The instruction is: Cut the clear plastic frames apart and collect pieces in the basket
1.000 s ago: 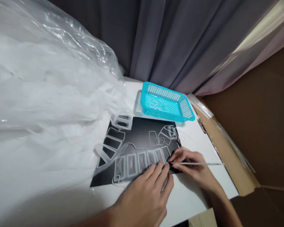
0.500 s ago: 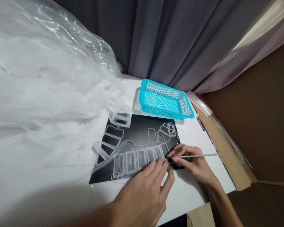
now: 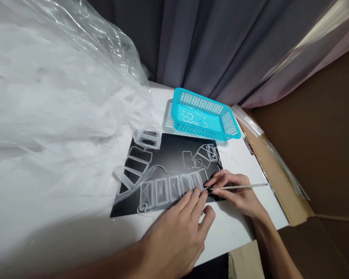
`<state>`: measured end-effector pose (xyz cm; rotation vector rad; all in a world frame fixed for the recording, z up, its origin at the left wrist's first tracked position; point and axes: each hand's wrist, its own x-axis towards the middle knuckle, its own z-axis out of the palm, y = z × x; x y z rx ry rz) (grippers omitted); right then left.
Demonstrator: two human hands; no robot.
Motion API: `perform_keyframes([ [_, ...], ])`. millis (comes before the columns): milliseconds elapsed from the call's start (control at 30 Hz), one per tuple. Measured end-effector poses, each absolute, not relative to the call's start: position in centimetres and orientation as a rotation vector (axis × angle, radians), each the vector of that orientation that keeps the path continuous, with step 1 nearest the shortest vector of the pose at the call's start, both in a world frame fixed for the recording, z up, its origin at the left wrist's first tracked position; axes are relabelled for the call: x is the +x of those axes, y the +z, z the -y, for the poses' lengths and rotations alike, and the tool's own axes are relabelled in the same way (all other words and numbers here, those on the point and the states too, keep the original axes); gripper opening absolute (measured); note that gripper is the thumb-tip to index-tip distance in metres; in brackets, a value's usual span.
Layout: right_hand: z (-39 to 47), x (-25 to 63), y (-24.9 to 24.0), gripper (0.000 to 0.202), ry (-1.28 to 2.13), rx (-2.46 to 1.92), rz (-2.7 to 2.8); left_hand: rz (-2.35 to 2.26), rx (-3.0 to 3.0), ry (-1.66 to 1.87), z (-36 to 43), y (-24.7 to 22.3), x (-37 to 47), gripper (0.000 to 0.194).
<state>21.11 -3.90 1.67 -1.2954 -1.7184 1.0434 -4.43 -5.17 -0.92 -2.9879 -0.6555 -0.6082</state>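
Observation:
A strip of joined translucent white rectangular frames [image 3: 162, 191] lies along the lower part of a black sheet [image 3: 170, 155]. My left hand [image 3: 182, 228] rests on its right part, fingers stretched forward and fingertips pressing down. My right hand [image 3: 235, 190] pinches a thin, pale, rod-like tool [image 3: 257, 185] between thumb and fingers. That tool points left, its tip close to the left fingertips at the strip's right end; the exact contact is hidden. More loose frame pieces [image 3: 203, 157] lie at the sheet's upper right, and others [image 3: 138, 164] along its left side.
A turquoise perforated basket [image 3: 232, 133] holding a few white pieces stands behind the sheet. A large clear plastic bag of white material [image 3: 69, 89] covers the left. Grey curtains [image 3: 209, 42] hang behind; brown cardboard [image 3: 293, 205] borders the white table on the right.
The whole scene has shifted slightly upward in view. Both hands keep nearly the same pose at the strip's right end, and the tool stays in my right hand.

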Motion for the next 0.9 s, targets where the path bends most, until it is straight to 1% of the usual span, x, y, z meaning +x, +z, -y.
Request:
perform_keyframes([
  [233,4.0,21.1,2.1,0.018,1.001,-1.285,1.829,0.709,-3.011,-0.661,5.2,-0.9,-4.4,0.044],
  [367,4.0,21.1,1.8,0.018,0.961,-1.222,1.875,0.724,-3.013,-0.667,5.2,-0.7,-4.3,0.039],
  [567,4.2,21.2,0.9,0.018,0.917,-1.231,1.859,0.749,-3.009,-0.687,5.1,-0.4,-4.2,0.039],
  [900,4.7,20.5,0.8,0.017,0.822,-1.274,1.824,0.772,-3.025,-0.709,5.0,-0.2,-4.1,0.038],
])
